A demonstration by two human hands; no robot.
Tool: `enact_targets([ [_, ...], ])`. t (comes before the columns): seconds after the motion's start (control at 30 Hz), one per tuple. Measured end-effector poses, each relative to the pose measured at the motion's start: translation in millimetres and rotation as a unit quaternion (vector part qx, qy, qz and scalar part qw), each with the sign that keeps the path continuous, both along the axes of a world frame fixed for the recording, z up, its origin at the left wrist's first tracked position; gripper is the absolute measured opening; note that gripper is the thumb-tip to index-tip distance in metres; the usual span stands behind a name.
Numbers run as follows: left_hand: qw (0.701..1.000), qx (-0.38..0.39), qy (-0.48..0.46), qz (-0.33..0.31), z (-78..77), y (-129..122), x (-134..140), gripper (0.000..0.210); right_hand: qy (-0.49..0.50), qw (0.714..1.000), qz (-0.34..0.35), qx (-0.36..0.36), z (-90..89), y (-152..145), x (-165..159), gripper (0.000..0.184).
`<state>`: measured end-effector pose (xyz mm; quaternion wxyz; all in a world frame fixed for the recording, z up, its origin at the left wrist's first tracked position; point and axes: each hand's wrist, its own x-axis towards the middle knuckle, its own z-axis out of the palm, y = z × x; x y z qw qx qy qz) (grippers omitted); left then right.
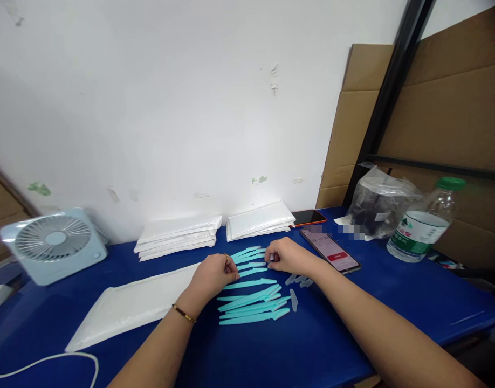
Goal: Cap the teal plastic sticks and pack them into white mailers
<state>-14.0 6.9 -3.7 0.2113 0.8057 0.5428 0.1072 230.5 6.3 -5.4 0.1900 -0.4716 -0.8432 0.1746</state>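
Passable over near smooth blue tabletop [239, 358]; blocked farther by slim teal plastic razors [247, 318], then stacked flat white packets [177, 237].

The worktop [239, 355] is deep blue, the slim tools [251, 318] on it are turquoise, and the packets [261, 219] at its back edge are white. Near its left edge, the fan [55, 238] is pale blue.
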Motion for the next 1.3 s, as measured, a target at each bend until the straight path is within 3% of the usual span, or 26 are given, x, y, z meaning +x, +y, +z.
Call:
enact_targets([
  [0.27, 1.0, 0.009, -0.008, -0.002, -6.1, 2, 3, 0.018, 0.045, 0.995, 0.016, -0.089, -0.3, 3, 10, 0.013],
  [0.43, 0.998, 0.03, -0.033, -0.036, -13.2, 0, 15, 0.016, 0.079, 0.994, 0.025, -0.074, -1.5, -2, -6, 0.009],
  [0.53, 0.996, 0.08, -0.01, -0.04, -11.3, -4, 19, 0.015, 0.071, 0.995, 0.03, -0.06, -1.1, -2, -5, 0.011],
  [0.67, 0.987, 0.155, 0.021, -0.042, -4.0, -15, 19, 0.032, 0.038, 0.999, 0.005, 0.015, -0.1, 3, 7, 0.014],
  [0.97, 0.977, 0.151, 0.101, -0.109, -9.6, -28, 32, 0.035, -0.024, 0.998, 0.003, 0.059, -12.0, 16, 3, 0.013],
  [1.17, 0.984, 0.156, 0.054, -0.068, -0.3, -24, 23, 0.037, 0.034, 0.994, -0.089, 0.045, 10.2, 14, 45, 0.017],
  [1.3, 0.99, 0.104, 0.015, -0.094, 5.0, -21, 14, 0.023, -0.013, 0.993, -0.106, -0.054, 21.8, 7, 71, 0.021],
])
